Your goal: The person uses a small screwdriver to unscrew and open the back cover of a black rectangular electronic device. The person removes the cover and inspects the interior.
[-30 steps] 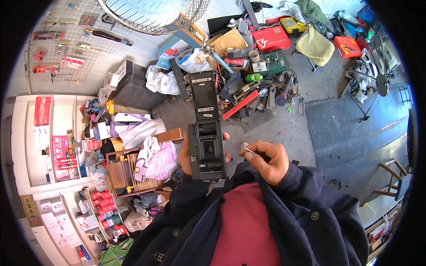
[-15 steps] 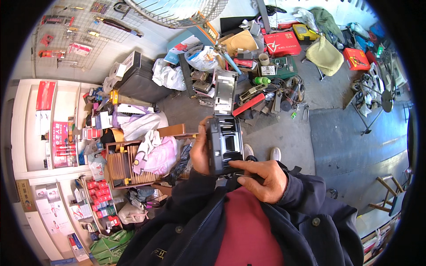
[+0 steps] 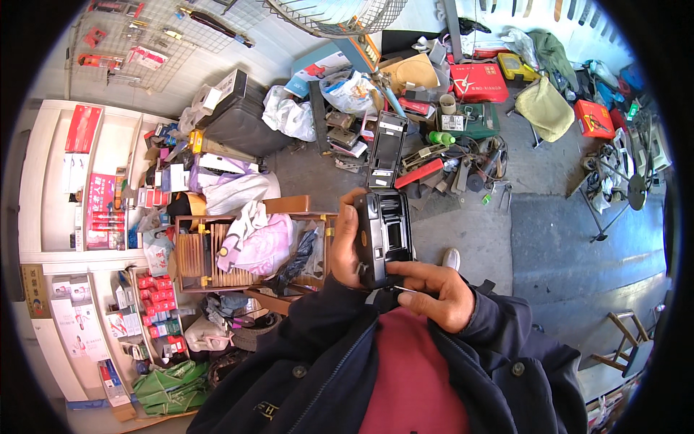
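Note:
A black film camera (image 3: pixel 371 239) is held upright in front of my chest, its back door (image 3: pixel 388 148) swung open and pointing away from me. Inside the open body a dark film chamber shows. My left hand (image 3: pixel 345 242) wraps round the camera's left side. At the lower end, my right hand (image 3: pixel 439 293) rests its index fingertip on or right beside the camera body. Between its thumb and fingers sits a thin metal rod-like tool (image 3: pixel 402 289); most of it is hidden by the hand.
Beyond my hands, tools and parts lie heaped on the floor near a red box (image 3: pixel 478 82) and a green bottle (image 3: pixel 442 138). To the left stand a wooden rack with a pink cloth (image 3: pixel 264 244) and white shelves (image 3: pixel 108 254). A folding stool (image 3: pixel 546 108) stands far right.
The view has shifted, so the surroundings sit differently in the picture. The camera has turned slightly and shows more of its left side. Both hands keep their holds.

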### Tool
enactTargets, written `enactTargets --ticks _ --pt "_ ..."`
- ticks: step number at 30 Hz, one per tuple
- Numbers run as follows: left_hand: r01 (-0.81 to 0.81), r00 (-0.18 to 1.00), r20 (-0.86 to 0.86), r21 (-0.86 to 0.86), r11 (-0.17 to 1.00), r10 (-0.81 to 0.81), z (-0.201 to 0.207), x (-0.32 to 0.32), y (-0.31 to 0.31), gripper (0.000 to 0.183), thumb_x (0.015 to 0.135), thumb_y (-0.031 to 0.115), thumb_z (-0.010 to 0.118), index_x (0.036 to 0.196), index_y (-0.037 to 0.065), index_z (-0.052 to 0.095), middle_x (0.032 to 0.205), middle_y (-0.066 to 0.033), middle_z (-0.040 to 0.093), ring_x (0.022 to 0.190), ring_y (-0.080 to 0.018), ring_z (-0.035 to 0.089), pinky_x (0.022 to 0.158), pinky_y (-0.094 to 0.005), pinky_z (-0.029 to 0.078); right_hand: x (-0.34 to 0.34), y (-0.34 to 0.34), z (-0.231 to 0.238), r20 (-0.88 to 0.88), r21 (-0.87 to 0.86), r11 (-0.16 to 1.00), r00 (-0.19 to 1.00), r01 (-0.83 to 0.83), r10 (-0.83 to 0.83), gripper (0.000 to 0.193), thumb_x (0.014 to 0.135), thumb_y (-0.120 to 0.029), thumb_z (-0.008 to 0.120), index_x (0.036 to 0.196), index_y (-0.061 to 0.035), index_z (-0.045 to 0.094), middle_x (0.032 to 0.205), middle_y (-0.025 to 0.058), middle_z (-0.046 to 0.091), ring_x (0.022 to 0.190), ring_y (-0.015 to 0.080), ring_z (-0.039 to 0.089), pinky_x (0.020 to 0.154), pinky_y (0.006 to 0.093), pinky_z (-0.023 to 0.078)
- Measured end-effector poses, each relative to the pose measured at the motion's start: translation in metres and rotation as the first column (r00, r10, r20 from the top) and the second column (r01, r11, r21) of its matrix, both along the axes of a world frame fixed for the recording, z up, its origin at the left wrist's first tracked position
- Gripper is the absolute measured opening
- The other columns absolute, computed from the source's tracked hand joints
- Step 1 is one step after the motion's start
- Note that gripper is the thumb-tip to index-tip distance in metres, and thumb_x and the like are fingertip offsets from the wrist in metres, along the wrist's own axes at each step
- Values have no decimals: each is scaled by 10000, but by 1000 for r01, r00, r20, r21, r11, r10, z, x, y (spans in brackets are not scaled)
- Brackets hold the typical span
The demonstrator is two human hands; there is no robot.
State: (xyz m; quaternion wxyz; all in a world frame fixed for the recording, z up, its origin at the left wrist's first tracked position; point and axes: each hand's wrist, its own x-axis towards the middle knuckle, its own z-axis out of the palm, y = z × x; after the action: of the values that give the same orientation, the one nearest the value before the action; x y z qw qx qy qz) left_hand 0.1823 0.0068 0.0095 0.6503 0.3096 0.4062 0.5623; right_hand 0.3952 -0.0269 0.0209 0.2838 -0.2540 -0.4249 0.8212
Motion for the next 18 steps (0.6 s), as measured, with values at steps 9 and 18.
enactTargets --ticks 9,18 --pt "45 999 29 -54 998 -43 3 -1 2 688 1116 609 313 1485 51 473 1318 -283 657 1114 -302 722 951 -414 615 1 1 3 47 96 994 997 53 -58 508 1019 -63 628 1494 82 520 815 28 640 753 85 580 699 270 468" --pt "163 960 243 -83 983 -139 8 -6 5 644 1129 573 312 1466 51 482 1275 -265 669 1031 -286 740 868 -417 648 5 -1 1 52 145 973 981 178 -187 378 1028 -56 600 1389 56 598 800 -5 629 712 63 533 672 251 428"
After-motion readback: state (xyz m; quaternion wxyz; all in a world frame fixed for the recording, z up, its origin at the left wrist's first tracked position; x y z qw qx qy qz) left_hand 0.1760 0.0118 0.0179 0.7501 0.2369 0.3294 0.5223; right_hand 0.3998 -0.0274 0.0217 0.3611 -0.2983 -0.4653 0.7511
